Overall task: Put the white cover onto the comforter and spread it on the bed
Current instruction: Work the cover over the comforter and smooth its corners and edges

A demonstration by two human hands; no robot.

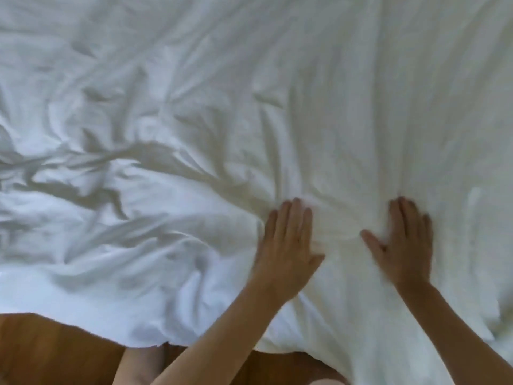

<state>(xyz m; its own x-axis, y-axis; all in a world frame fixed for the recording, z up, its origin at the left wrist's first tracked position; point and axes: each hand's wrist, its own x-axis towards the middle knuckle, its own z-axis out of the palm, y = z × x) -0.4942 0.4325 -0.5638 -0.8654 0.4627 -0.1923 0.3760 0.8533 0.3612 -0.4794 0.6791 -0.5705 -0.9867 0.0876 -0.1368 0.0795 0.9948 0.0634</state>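
We have both palms flat on the white cover, fingers straight and together, holding nothing: the left hand and the right hand sit side by side near the bed's close edge. The cover spreads away from us in every direction. Ahead of the right hand it lies fairly smooth; the deep wrinkles bunch to the left of the left hand, so that hand is nearer the work. The folds there run mostly sideways and slanting. Whether the comforter is inside, we cannot tell. Below the hem is wooden floor.

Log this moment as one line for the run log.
stage: smoothing | left hand: flat on white cover | right hand: flat on cover | wrinkles: heavier left side | floor: wood, near edge
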